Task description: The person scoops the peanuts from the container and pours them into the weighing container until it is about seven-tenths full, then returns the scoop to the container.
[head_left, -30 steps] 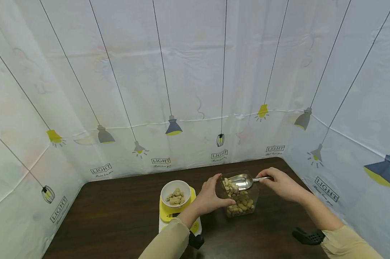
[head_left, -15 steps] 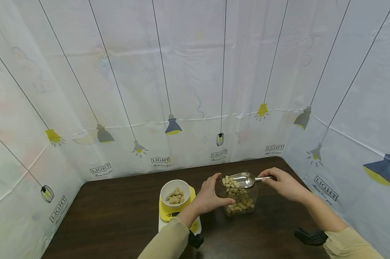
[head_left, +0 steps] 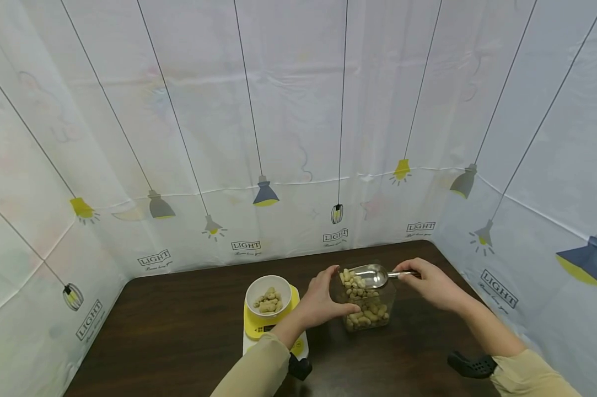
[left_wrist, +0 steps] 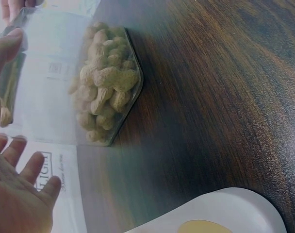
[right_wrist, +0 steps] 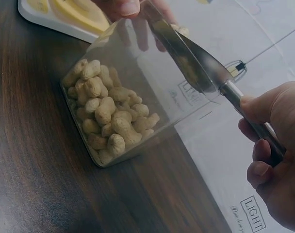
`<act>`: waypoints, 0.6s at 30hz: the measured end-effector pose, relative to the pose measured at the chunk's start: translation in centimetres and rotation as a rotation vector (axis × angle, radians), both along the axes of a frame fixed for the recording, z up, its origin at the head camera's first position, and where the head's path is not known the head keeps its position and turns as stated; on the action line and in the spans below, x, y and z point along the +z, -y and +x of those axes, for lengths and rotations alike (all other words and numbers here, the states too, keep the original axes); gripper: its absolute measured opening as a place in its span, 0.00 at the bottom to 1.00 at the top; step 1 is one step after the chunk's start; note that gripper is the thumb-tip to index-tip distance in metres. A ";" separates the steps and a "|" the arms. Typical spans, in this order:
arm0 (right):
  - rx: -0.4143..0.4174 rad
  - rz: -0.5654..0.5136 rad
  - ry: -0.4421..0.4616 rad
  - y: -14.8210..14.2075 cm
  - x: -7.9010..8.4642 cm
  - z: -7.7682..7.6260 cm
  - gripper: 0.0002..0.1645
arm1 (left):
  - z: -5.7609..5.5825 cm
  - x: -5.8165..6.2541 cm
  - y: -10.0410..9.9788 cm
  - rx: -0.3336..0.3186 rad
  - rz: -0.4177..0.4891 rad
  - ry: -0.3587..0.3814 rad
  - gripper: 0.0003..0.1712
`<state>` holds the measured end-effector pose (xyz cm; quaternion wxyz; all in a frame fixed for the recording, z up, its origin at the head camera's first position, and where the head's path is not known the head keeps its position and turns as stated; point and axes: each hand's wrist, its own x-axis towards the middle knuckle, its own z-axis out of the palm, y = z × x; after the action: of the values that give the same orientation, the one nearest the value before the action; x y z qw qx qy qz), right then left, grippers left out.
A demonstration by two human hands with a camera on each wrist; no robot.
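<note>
A clear square container (head_left: 388, 298) holding peanuts (head_left: 372, 315) stands on the dark table. My left hand (head_left: 320, 300) grips it from the left, thumb on the near side and fingers behind. Over its mouth lies a metal scoop (head_left: 376, 275), with peanuts (head_left: 350, 278) at its front end. My right hand (head_left: 429, 282) holds the scoop handle (right_wrist: 242, 107), thumb on top and fingers curled beneath. In the right wrist view, the scoop head sits at the container's upper edge, above the heap of peanuts (right_wrist: 108, 116).
Left of the container, a yellow and white kitchen scale (head_left: 252, 328) carries a white bowl (head_left: 280, 284) with several peanuts (head_left: 267, 302). My left forearm passes over the scale's near right part. A white printed curtain (head_left: 298, 138) surrounds the table's far and side edges.
The scoop rises slightly, shifts a little right, then moves slightly back left over the container. My left hand and the container stay in place.
</note>
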<state>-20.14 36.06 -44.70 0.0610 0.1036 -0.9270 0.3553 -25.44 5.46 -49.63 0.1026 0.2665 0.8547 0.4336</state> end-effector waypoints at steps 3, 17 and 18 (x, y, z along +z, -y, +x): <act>-0.006 -0.004 0.005 0.0 0.1 0.2 0.15 | 0.0 0.0 0.0 0.003 -0.009 0.000 0.64; -0.006 -0.019 -0.001 -0.8 1.1 1.1 0.18 | 0.0 0.2 0.0 0.014 -0.004 0.006 0.63; -0.008 -0.022 0.000 -0.9 1.1 1.1 0.18 | 0.1 0.2 0.0 0.014 -0.002 0.007 0.63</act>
<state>-19.00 36.92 -43.61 0.0636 0.0991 -0.9234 0.3654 -25.36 5.48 -49.44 0.1026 0.2590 0.8565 0.4344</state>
